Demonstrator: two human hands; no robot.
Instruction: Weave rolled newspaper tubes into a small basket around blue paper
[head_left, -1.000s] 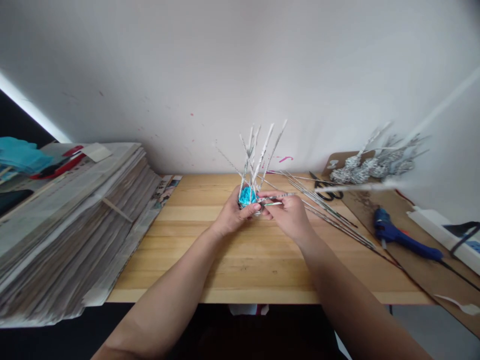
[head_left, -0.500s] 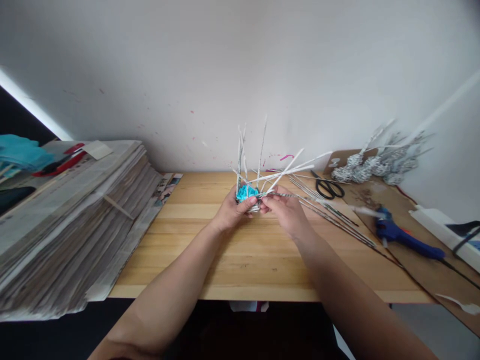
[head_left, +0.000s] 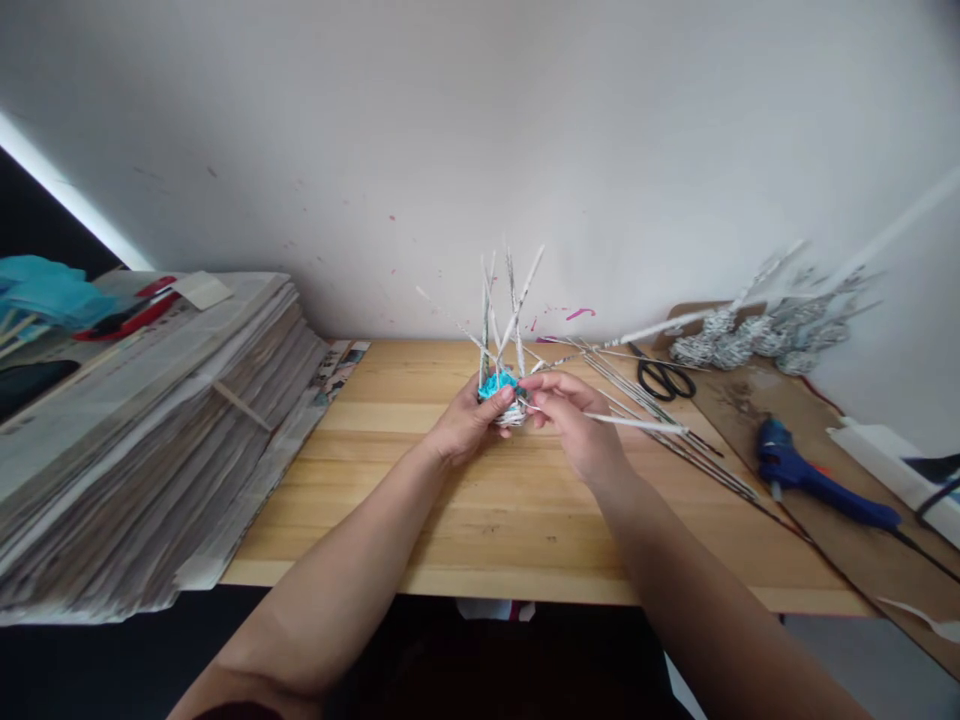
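Just above the wooden table, my left hand (head_left: 466, 422) is closed around a small woven paper basket (head_left: 511, 417) with a bright blue crumpled filling (head_left: 496, 383). Its thumb presses on the near rim. Several rolled-paper sticks (head_left: 513, 318) rise from the basket, some upright and some crossing. My right hand (head_left: 566, 408) is at the basket's right side, thumb and fingers pinched on a rolled-paper strip (head_left: 637, 423) whose white end points out to the right. The exact spot of the pinch is partly hidden by the fingers.
A tall stack of newspapers (head_left: 247, 375) stands at the left, with a red-and-black tool (head_left: 139, 312) on top. To the right lie loose paper sticks (head_left: 675, 445), black-handled scissors (head_left: 664, 378), a blue glue gun (head_left: 817, 480), a white power strip (head_left: 892, 465) and woven paper balls (head_left: 720, 338).
The sticks that fanned to the right have shifted: one now leans up across the others, and a white strip now extends low to the right past my right hand. My left hand keeps hold of the basket.
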